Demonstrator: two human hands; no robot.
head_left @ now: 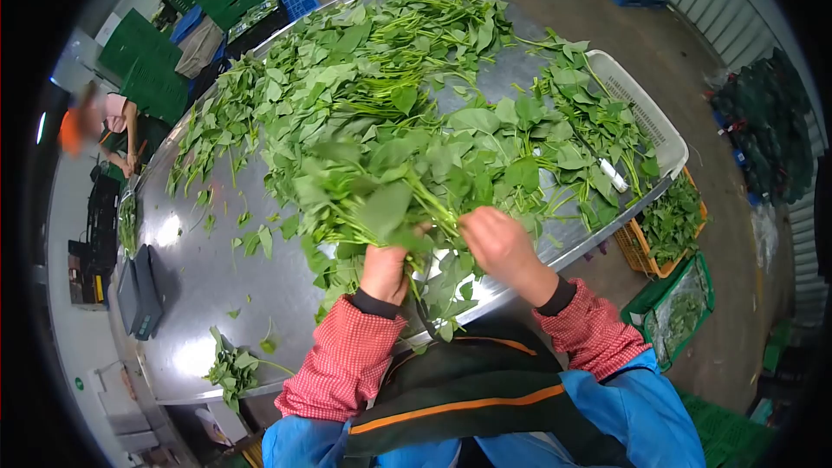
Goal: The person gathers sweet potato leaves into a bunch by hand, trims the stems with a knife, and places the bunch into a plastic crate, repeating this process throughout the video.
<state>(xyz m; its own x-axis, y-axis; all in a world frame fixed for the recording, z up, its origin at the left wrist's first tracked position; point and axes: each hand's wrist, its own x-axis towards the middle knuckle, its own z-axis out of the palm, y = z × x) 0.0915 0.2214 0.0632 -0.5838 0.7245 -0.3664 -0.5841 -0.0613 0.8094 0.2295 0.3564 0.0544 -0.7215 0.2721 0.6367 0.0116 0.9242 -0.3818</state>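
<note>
Nearest the wearer's side of the leafy pile [347,78], the left hand [385,270] is closing around a leafy bunch [368,199]; the right hand [503,247], fingers bent and blurred, is meeting its stems, grip unclear. Bare surface [217,286] is stretching left of the pile; a white crate [656,115] is edging its right.

The left hand [387,272] reaches up from the near side, slightly left of the right hand [498,243], its fingers curled and mostly hidden. The right hand is a little farther out and blurred, its back showing, thumb and fingers drawn together toward the left. The two hands are near each other but apart. Dark cuffs circle both wrists. Red-and-white checked sleeves cover the forearms, with blue fabric above them. Both arms come from the near edge, the right forearm slanting far and left, the left forearm far and right.
</note>
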